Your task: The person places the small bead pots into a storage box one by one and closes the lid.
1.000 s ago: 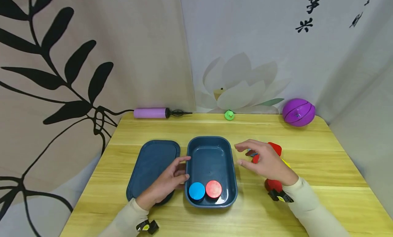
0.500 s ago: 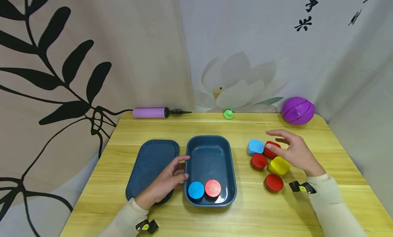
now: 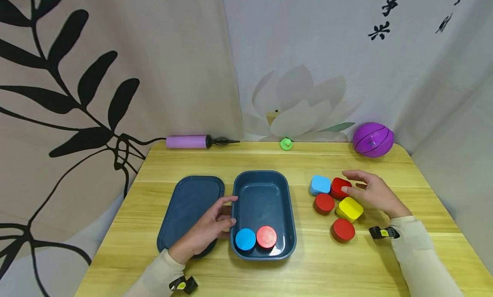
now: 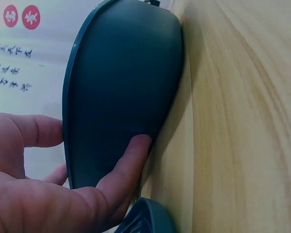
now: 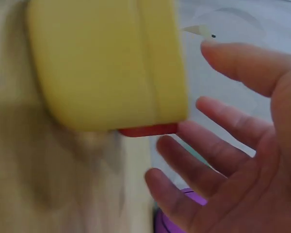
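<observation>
My left hand (image 3: 209, 228) rests against the left side of a dark blue plastic box (image 3: 263, 257), index finger and thumb touching its wall and rim. In the left wrist view those fingers lie along the box's outer wall (image 4: 121, 87). A blue round block (image 3: 245, 239) and a light red round block (image 3: 266, 237) stand inside the box's near end. Over on the right, my right hand (image 3: 379, 196) hovers with spread fingers beside a red block (image 3: 340, 188) and a yellow block (image 3: 349, 209). The right wrist view shows nothing gripped; the yellow block (image 5: 97, 68) is close to the fingers.
A dark blue lid (image 3: 192, 207) lies left of the box. Near the right hand are a light blue block (image 3: 320, 185) and two red round blocks, one farther back (image 3: 324, 203). A purple pump (image 3: 187, 141), small green toy (image 3: 286, 144) and purple ball (image 3: 373, 140) line the back edge.
My right hand has moved right, from beside the box to the loose blocks' far side, uncovering several of them. The left hand stays on the box.
</observation>
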A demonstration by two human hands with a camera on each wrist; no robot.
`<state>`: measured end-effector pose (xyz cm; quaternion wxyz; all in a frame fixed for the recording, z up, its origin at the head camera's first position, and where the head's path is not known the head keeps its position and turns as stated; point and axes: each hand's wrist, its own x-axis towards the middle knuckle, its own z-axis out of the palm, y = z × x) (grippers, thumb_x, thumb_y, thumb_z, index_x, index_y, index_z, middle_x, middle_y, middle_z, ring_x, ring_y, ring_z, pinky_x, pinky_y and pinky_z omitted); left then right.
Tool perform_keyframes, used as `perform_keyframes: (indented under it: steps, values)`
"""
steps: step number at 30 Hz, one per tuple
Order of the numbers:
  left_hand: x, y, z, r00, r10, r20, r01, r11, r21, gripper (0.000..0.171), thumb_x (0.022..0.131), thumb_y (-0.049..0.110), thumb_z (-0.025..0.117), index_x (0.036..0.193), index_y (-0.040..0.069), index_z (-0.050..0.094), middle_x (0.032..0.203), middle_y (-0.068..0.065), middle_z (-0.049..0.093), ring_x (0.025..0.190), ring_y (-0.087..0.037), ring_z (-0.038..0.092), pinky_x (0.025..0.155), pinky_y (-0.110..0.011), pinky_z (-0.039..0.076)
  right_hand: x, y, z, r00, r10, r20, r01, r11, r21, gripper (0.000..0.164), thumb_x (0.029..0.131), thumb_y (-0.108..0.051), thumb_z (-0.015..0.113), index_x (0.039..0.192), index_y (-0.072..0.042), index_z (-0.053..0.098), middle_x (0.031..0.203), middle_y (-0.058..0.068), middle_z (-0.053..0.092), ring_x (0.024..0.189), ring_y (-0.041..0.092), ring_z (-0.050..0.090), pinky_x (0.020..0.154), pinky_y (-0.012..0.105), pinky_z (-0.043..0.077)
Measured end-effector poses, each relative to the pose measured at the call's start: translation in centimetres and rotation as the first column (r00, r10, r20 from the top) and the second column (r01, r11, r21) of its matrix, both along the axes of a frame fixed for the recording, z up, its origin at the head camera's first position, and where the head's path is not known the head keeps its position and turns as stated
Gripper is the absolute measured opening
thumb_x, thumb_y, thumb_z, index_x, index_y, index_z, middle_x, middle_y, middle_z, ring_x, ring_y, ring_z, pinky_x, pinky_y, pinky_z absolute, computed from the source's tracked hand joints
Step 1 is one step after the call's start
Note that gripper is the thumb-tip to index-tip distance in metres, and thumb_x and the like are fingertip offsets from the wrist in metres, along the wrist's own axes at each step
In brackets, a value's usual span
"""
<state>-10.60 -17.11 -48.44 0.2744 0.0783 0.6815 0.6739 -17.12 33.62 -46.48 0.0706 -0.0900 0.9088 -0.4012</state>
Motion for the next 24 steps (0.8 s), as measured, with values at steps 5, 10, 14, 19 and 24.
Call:
perform_keyframes:
  steps: [5,10,14,19,24]
  values:
    - [0.1,-0.1,0.0,1.000,-0.006,0.003,0.006,1.000,0.000,0.067,0.108,0.014,0.058,0.167,0.020,0.025,0.158,-0.030,0.037,0.134,-0.041,0.056,0.093,-0.051,0.061,-0.1,0.2,-1.0,0.998,0.032,0.062,-0.033,0.999,0.011,0.062,0.101,-0.029,0.075,0.153,-0.005,0.052,0.150,0.022,0.059,0.133,0.046,0.060,0.102,0.042,0.058]
    - [0.1,-0.2,0.0,1.000,-0.009,0.005,0.009,1.000,-0.005,0.067,0.109,0.013,0.055,0.168,0.020,0.024,0.159,-0.029,0.036,0.136,-0.041,0.055,0.093,-0.052,0.061,0.1,0.1,-1.3,0.997,0.038,0.063,-0.039,0.999,0.014,0.062,0.099,-0.029,0.077,0.152,-0.007,0.054,0.144,0.020,0.064,0.128,0.043,0.063,0.091,0.020,0.053]
    - [0.1,-0.2,-0.1,1.000,-0.011,0.010,0.011,1.000,-0.004,0.067,0.109,0.013,0.055,0.168,0.020,0.023,0.160,-0.029,0.037,0.137,-0.041,0.055,0.093,-0.052,0.061,0.0,0.1,-1.4,0.999,0.032,0.039,-0.033,0.999,0.024,0.060,0.099,-0.028,0.077,0.150,-0.006,0.055,0.142,0.020,0.065,0.126,0.042,0.064,0.090,0.017,0.052]
    - [0.1,-0.2,-0.1,1.000,-0.010,0.014,0.010,1.000,-0.006,0.067,0.109,0.014,0.056,0.168,0.021,0.024,0.160,-0.028,0.037,0.136,-0.041,0.055,0.093,-0.051,0.061,-0.2,0.0,-1.5,1.000,0.002,0.018,-0.003,0.998,0.061,0.059,0.099,-0.029,0.077,0.149,-0.006,0.057,0.140,0.021,0.066,0.123,0.043,0.066,0.088,0.018,0.054]
    - [0.0,-0.2,0.0,1.000,-0.008,0.018,0.008,1.000,-0.008,0.067,0.109,0.014,0.056,0.167,0.022,0.025,0.160,-0.028,0.037,0.137,-0.041,0.056,0.093,-0.051,0.061,-0.2,0.1,-0.8,0.999,-0.034,0.005,0.034,0.995,0.090,0.060,0.100,-0.034,0.074,0.150,-0.006,0.056,0.139,0.022,0.067,0.122,0.042,0.068,0.086,0.021,0.055]
